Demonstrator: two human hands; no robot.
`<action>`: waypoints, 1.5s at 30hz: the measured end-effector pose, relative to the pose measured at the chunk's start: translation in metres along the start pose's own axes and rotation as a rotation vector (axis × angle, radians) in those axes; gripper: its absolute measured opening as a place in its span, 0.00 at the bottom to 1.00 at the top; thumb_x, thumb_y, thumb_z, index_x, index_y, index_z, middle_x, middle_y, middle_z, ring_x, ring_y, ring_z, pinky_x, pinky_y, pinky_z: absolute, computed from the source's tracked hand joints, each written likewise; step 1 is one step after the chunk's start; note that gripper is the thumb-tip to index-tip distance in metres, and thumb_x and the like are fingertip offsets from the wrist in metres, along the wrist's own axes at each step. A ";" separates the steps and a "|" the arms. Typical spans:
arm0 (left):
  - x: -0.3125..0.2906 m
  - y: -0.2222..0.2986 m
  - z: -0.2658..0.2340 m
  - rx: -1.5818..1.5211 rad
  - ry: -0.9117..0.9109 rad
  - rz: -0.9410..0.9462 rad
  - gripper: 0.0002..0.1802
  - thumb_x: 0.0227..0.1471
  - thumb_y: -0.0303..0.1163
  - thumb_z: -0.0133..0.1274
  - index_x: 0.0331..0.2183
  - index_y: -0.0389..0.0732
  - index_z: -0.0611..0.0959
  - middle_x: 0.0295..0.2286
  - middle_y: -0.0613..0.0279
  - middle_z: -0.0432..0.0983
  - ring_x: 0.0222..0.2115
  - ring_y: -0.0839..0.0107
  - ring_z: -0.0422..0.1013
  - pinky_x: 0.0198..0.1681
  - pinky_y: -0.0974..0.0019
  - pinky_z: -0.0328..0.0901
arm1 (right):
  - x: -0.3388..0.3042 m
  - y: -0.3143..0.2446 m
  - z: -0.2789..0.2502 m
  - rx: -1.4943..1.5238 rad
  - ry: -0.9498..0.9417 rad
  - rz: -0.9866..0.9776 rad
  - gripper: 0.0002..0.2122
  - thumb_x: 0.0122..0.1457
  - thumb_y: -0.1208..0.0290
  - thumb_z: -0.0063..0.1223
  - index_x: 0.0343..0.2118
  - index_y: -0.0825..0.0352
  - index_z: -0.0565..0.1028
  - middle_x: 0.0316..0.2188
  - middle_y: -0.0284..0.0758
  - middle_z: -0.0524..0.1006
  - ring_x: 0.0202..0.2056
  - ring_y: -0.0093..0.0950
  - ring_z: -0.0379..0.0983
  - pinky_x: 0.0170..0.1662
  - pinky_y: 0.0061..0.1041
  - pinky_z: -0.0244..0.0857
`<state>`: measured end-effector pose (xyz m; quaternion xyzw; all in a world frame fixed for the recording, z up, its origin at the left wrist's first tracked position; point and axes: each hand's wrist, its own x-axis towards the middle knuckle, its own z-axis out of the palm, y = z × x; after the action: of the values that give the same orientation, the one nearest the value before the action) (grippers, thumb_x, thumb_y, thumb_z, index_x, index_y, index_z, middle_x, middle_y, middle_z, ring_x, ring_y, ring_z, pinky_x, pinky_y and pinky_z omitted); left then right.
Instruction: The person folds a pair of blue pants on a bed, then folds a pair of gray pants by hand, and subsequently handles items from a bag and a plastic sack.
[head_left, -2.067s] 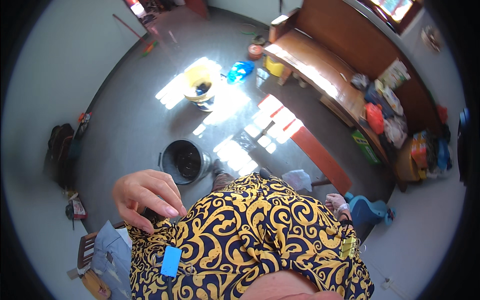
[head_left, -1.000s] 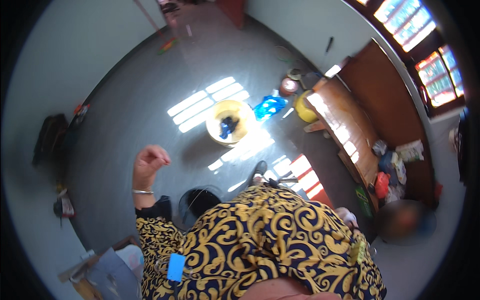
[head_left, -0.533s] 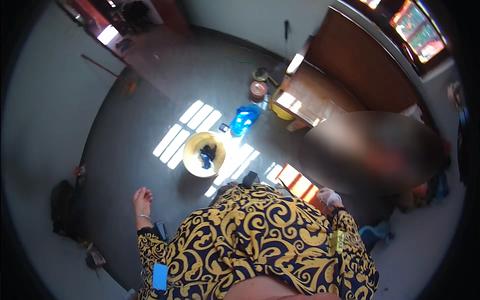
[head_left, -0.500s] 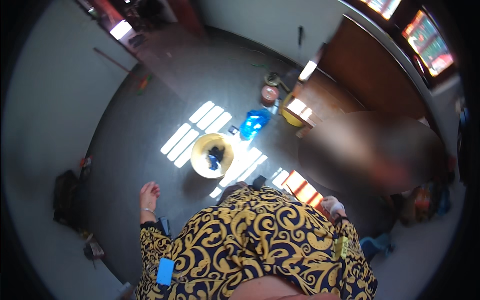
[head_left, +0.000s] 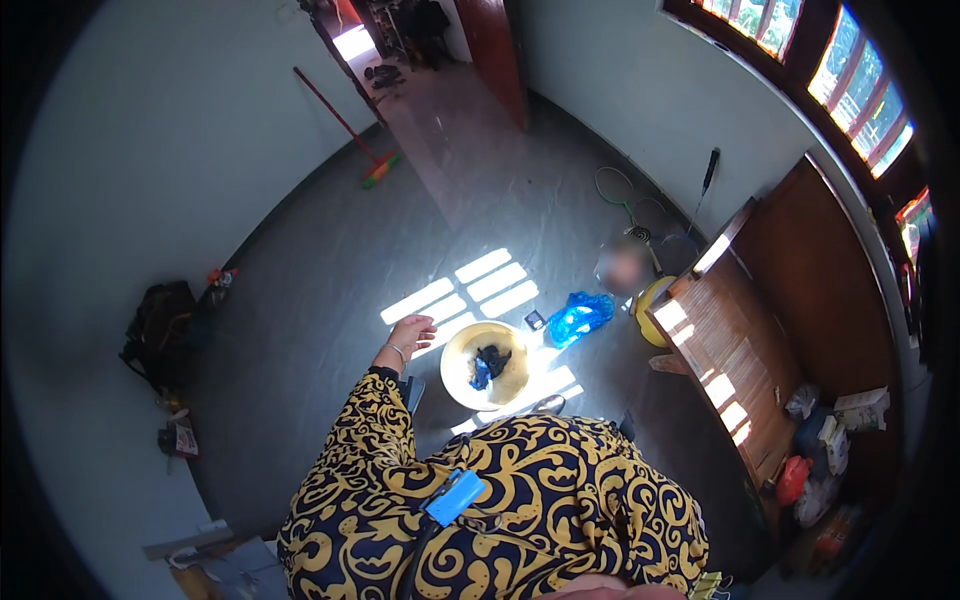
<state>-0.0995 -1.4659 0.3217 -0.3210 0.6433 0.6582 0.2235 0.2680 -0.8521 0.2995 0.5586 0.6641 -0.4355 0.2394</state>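
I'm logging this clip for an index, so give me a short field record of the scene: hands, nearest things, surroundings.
left hand: raised over the floor, open, holding nothing, bangle on wrist
right hand: not in view
nearest thing: yellow basin on the floor, dark and blue cloth inside
beside basin: blue plastic bag
floor: dark grey floor with sunlit patches
right side: wooden bench
left wall: black bag
far wall: broom
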 end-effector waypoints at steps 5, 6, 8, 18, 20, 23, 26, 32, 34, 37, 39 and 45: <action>0.038 0.024 0.023 0.073 -0.032 -0.024 0.11 0.46 0.32 0.50 0.34 0.39 0.72 0.27 0.60 0.71 0.28 0.69 0.68 0.30 0.69 0.65 | -0.007 -0.025 0.008 0.014 -0.021 0.034 0.04 0.45 0.75 0.50 0.23 0.70 0.73 0.18 0.33 0.72 0.19 0.23 0.68 0.23 0.21 0.62; 0.043 0.029 0.031 0.087 -0.042 -0.022 0.10 0.46 0.32 0.50 0.33 0.39 0.72 0.26 0.60 0.71 0.28 0.69 0.68 0.30 0.69 0.65 | -0.008 -0.027 0.008 0.018 -0.017 0.042 0.04 0.45 0.75 0.50 0.23 0.70 0.73 0.17 0.33 0.72 0.19 0.23 0.68 0.23 0.21 0.62; 0.053 0.039 0.049 0.130 -0.059 -0.027 0.10 0.46 0.32 0.50 0.33 0.40 0.72 0.26 0.61 0.71 0.27 0.70 0.68 0.30 0.69 0.65 | -0.009 -0.028 0.009 0.026 -0.016 0.054 0.04 0.45 0.75 0.50 0.22 0.70 0.73 0.17 0.33 0.72 0.19 0.23 0.68 0.22 0.22 0.61; 0.062 0.056 0.096 0.327 -0.083 -0.030 0.07 0.46 0.31 0.49 0.31 0.41 0.74 0.24 0.64 0.72 0.24 0.75 0.68 0.27 0.71 0.65 | 0.003 -0.016 0.014 0.076 -0.062 0.080 0.04 0.45 0.74 0.49 0.20 0.69 0.72 0.15 0.33 0.71 0.17 0.24 0.67 0.21 0.23 0.61; 0.062 0.051 0.097 0.359 -0.076 -0.043 0.07 0.45 0.30 0.49 0.31 0.41 0.74 0.23 0.64 0.72 0.24 0.75 0.68 0.27 0.71 0.65 | 0.007 -0.008 0.014 0.090 -0.073 0.082 0.04 0.45 0.74 0.49 0.20 0.69 0.72 0.15 0.33 0.70 0.17 0.24 0.67 0.21 0.23 0.61; 0.053 0.044 0.109 0.408 -0.027 -0.066 0.08 0.45 0.30 0.50 0.31 0.41 0.74 0.24 0.64 0.72 0.24 0.74 0.68 0.27 0.70 0.65 | 0.013 0.011 0.012 0.109 -0.089 0.090 0.04 0.45 0.74 0.48 0.19 0.68 0.72 0.14 0.33 0.70 0.16 0.24 0.66 0.20 0.24 0.60; 0.040 0.037 0.134 0.461 -0.053 -0.044 0.07 0.44 0.30 0.50 0.29 0.41 0.73 0.22 0.64 0.71 0.21 0.76 0.67 0.22 0.73 0.64 | 0.015 0.042 0.012 0.139 -0.106 0.106 0.05 0.45 0.74 0.48 0.18 0.68 0.71 0.14 0.33 0.70 0.16 0.24 0.66 0.20 0.24 0.60; 0.024 0.037 0.213 0.596 -0.303 -0.059 0.07 0.43 0.29 0.52 0.28 0.41 0.72 0.25 0.64 0.72 0.26 0.73 0.70 0.28 0.72 0.66 | -0.026 0.149 0.024 0.303 -0.053 0.207 0.05 0.45 0.74 0.47 0.17 0.68 0.71 0.13 0.33 0.69 0.15 0.25 0.65 0.19 0.25 0.60; 0.004 0.035 0.232 0.664 -0.342 -0.037 0.09 0.43 0.28 0.50 0.31 0.37 0.72 0.26 0.60 0.71 0.28 0.71 0.70 0.28 0.71 0.67 | -0.050 0.170 0.027 0.322 -0.049 0.264 0.06 0.45 0.74 0.47 0.16 0.68 0.71 0.13 0.33 0.69 0.14 0.25 0.65 0.19 0.25 0.60; 0.006 0.035 0.272 0.676 -0.422 -0.037 0.11 0.47 0.32 0.48 0.32 0.37 0.69 0.27 0.58 0.71 0.28 0.69 0.70 0.25 0.71 0.68 | -0.035 0.220 0.039 0.435 -0.091 0.333 0.04 0.45 0.74 0.47 0.19 0.68 0.72 0.13 0.33 0.69 0.15 0.25 0.66 0.20 0.25 0.60; -0.009 0.036 0.277 0.702 -0.379 -0.030 0.09 0.49 0.35 0.46 0.28 0.39 0.69 0.26 0.59 0.71 0.27 0.69 0.70 0.23 0.72 0.67 | -0.027 0.222 0.037 0.416 -0.048 0.370 0.02 0.42 0.74 0.48 0.18 0.65 0.71 0.13 0.30 0.68 0.14 0.22 0.65 0.17 0.21 0.59; 0.030 0.054 0.321 1.019 -0.461 -0.022 0.18 0.49 0.45 0.44 0.17 0.43 0.70 0.21 0.61 0.71 0.19 0.71 0.68 0.20 0.69 0.65 | -0.030 0.219 0.064 0.661 0.120 0.351 0.03 0.44 0.73 0.50 0.23 0.64 0.71 0.14 0.30 0.69 0.14 0.21 0.65 0.16 0.19 0.57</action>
<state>-0.2019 -1.1555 0.3276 -0.0271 0.8112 0.3146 0.4922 0.4730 -0.9226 0.2232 0.7355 0.3946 -0.5452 0.0778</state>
